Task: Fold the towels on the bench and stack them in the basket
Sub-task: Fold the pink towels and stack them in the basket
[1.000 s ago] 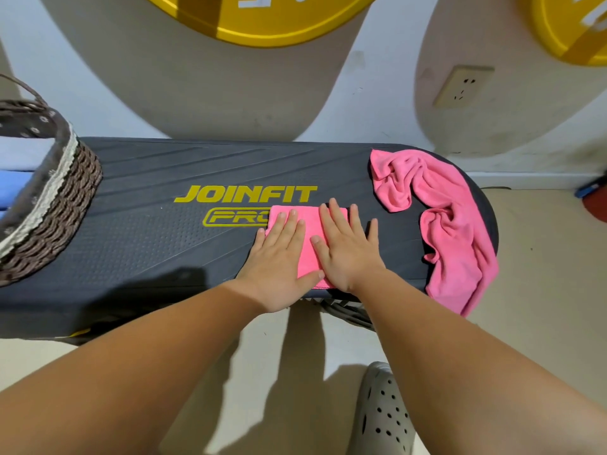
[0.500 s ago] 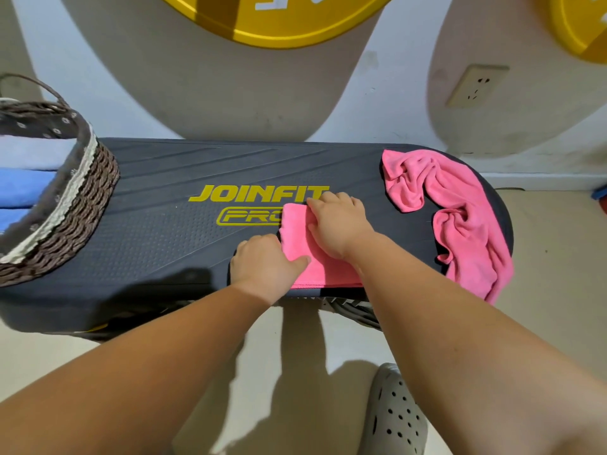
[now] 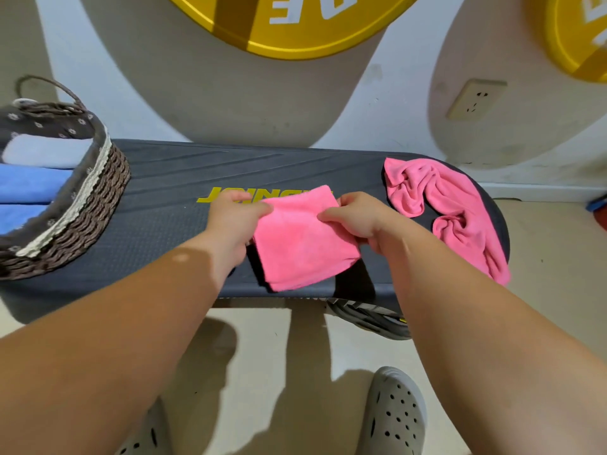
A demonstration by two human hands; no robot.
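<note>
Near: my grey clog [image 3: 394, 418] on the floor, below the bench's front edge

Hands: left hand [image 3: 235, 218] pinches the left edge of the folded pink towel [image 3: 302, 241], thumb on top. Right hand [image 3: 356, 218] pinches the right edge the same way

Towel: a compact square, over the near middle of the bench [image 3: 164, 224], covering part of the yellow lettering. The dark shadow under it suggests it is lifted, but I cannot tell whether its far edge touches the surface

Step, as I judge it: fold done on this one, carry to the basket in hand. The next move calls for a level sweep to the left with the layers pinched together, then laying it flat on the stack

Farther right: crumpled pink towel [image 3: 460, 211], unfolded, draped over the bench's right end; that one remains

Farther left: wicker basket [image 3: 85, 205] on the bench's left end, blue towels [image 3: 29, 185] stacked inside

Beyond: wall socket [image 3: 473, 98]
</note>
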